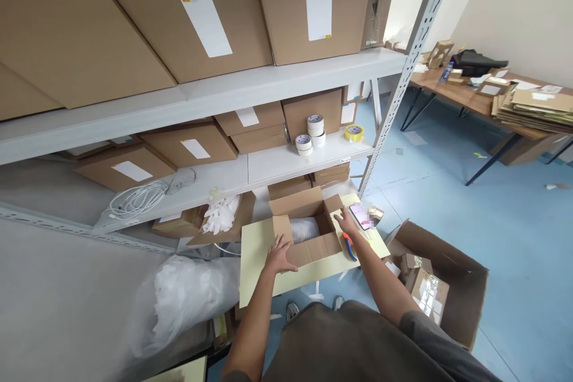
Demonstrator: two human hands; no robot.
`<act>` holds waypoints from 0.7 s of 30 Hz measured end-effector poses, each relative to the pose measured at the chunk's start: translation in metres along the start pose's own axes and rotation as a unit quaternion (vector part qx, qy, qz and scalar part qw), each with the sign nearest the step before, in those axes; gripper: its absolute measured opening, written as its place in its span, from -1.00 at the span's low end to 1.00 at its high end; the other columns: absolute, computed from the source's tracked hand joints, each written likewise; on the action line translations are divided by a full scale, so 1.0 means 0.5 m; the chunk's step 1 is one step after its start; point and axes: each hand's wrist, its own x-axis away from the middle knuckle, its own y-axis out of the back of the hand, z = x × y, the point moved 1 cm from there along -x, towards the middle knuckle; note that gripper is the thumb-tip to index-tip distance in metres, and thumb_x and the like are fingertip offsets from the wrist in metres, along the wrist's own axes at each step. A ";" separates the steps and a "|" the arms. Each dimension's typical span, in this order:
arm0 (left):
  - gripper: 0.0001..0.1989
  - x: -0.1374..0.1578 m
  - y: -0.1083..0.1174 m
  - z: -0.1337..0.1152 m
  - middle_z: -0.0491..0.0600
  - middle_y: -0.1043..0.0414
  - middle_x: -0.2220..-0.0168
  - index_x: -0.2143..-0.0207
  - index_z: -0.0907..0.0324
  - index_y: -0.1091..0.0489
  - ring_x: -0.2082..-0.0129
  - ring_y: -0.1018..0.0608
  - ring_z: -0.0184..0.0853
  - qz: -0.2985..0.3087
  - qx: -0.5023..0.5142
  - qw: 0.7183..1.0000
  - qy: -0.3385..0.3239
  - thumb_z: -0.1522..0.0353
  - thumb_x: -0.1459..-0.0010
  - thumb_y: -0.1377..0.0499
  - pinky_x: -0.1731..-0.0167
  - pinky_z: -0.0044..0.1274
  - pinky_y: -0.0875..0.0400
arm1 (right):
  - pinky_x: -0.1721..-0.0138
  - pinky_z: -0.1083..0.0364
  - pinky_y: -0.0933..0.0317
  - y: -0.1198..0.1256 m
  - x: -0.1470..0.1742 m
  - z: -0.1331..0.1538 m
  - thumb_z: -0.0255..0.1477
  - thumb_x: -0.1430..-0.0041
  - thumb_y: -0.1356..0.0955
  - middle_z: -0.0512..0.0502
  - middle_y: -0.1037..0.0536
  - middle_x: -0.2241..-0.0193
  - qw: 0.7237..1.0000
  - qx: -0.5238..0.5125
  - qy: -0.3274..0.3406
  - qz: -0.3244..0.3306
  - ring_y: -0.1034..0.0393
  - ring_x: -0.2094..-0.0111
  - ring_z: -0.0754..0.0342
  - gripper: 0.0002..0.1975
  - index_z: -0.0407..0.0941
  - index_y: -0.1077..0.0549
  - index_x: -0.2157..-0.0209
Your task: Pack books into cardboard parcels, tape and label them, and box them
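An open cardboard box (313,252) sits on a pale yellow board (257,262), its flaps folded outward. Inside it lies something wrapped in clear or whitish plastic (305,230); what the wrapping holds is hidden. My left hand (280,255), fingers spread, rests at the box's near left corner and flap. On the opposite side, my right hand (345,222) is at the right flap with its fingers apart. Just below that hand, a tool with orange and blue handles (350,246) lies on the board. A phone (360,216) with a lit screen is to its right.
Tape rolls (315,125) and a yellow tape roll (354,133) stand on the shelf (277,164) ahead. At right, a large carton (465,286) holds small taped boxes. A bulky plastic bag (192,292) is at left. A metal upright (394,89) rises beyond the board.
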 end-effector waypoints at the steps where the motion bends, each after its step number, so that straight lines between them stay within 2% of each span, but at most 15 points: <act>1: 0.16 0.006 0.006 0.006 0.12 0.20 -0.58 -0.29 -0.01 -0.41 -0.56 0.23 0.18 0.001 -0.004 1.000 -0.003 0.16 0.49 -0.60 -0.45 -0.02 0.19 | -0.35 -0.18 -0.18 -0.011 -0.004 0.009 -0.18 -0.27 -0.33 -0.27 -0.48 -0.28 1.000 -0.009 0.012 0.007 -0.28 -0.37 -0.18 -0.36 -0.08 -0.36 -0.34; 3: 0.13 0.017 0.016 0.019 0.12 0.17 -0.58 -0.31 -0.01 -0.39 -0.56 0.20 0.15 0.002 -0.020 1.000 -0.015 0.23 0.45 -0.58 -0.46 -0.05 0.20 | -0.37 -0.17 -0.16 -0.035 -0.011 0.024 -0.19 -0.31 -0.32 -0.22 -0.51 -0.26 0.998 -0.011 0.048 0.035 -0.28 -0.37 -0.15 -0.42 -0.04 -0.40 -0.31; 6: 0.11 0.033 0.027 0.041 0.11 0.17 -0.58 -0.35 0.00 -0.34 -0.57 0.18 0.10 0.005 -0.051 0.998 -0.031 0.34 0.36 -0.53 -0.47 -0.07 0.21 | -0.44 -0.17 -0.03 -0.075 -0.016 0.037 -0.24 -0.28 -0.37 -0.18 -0.43 -0.34 0.986 0.032 0.093 0.132 -0.12 -0.46 -0.15 -0.44 -0.04 -0.45 -0.29; 9: 0.15 0.048 0.034 0.064 0.10 0.16 -0.58 -0.40 0.00 -0.28 -0.57 0.18 0.09 -0.004 -0.042 0.999 -0.033 0.37 0.34 -0.51 -0.48 -0.11 0.21 | -0.47 -0.24 0.07 -0.100 -0.019 0.037 -0.27 -0.18 -0.46 -0.20 -0.34 -0.41 0.967 0.096 0.079 0.222 0.10 -0.53 -0.25 -0.36 -0.09 -0.46 -0.29; 12: 0.18 0.058 0.038 0.086 0.12 0.14 -0.57 -0.46 0.04 -0.19 -0.57 0.15 0.05 0.005 -0.041 0.998 -0.048 0.34 0.28 -0.48 -0.47 -0.13 0.12 | -0.49 -0.28 0.14 -0.100 -0.024 0.033 -0.18 -0.13 -0.51 -0.22 -0.30 -0.43 0.961 0.111 0.045 0.248 0.21 -0.55 -0.31 -0.27 -0.11 -0.45 -0.31; 14: 0.16 0.063 0.040 0.101 0.17 0.10 -0.56 -0.47 0.12 -0.17 -0.57 0.10 0.02 0.016 -0.033 0.997 -0.062 0.33 0.25 -0.46 -0.47 -0.18 0.02 | -0.50 -0.24 0.14 -0.088 -0.024 0.028 -0.06 -0.14 -0.51 -0.23 -0.29 -0.43 0.965 0.074 0.027 0.251 0.16 -0.54 -0.30 -0.21 -0.10 -0.43 -0.34; 16: 0.09 0.066 0.044 0.118 0.19 0.01 -0.53 -0.44 0.19 -0.23 -0.55 -0.01 0.00 0.013 0.010 0.998 -0.066 0.29 0.19 -0.45 -0.45 -0.25 -0.05 | -0.49 -0.20 0.12 -0.070 -0.019 0.022 0.04 -0.18 -0.46 -0.21 -0.30 -0.43 0.967 0.012 0.014 0.255 0.02 -0.51 -0.26 -0.20 -0.06 -0.41 -0.35; 19: -0.14 0.068 0.056 0.143 0.14 -0.25 -0.44 -0.35 0.17 -0.38 -0.45 -0.28 -0.01 -0.016 0.126 0.991 -0.038 0.13 0.00 -0.38 -0.39 -0.28 -0.22 | -0.47 -0.18 0.04 -0.046 -0.002 0.008 0.11 -0.24 -0.39 -0.13 -0.32 -0.43 0.964 -0.075 -0.010 0.256 -0.13 -0.45 -0.17 -0.27 0.04 -0.44 -0.33; 21: -0.30 0.064 0.067 0.154 0.12 -0.47 -0.30 -0.24 0.16 -0.51 -0.33 -0.47 -0.01 -0.061 0.189 0.980 -0.001 0.00 -0.13 -0.29 -0.30 -0.29 -0.36 | -0.42 -0.21 -0.06 -0.041 0.012 -0.002 0.13 -0.27 -0.35 -0.10 -0.35 -0.40 0.964 -0.121 -0.029 0.234 -0.19 -0.42 -0.15 -0.31 0.10 -0.44 -0.31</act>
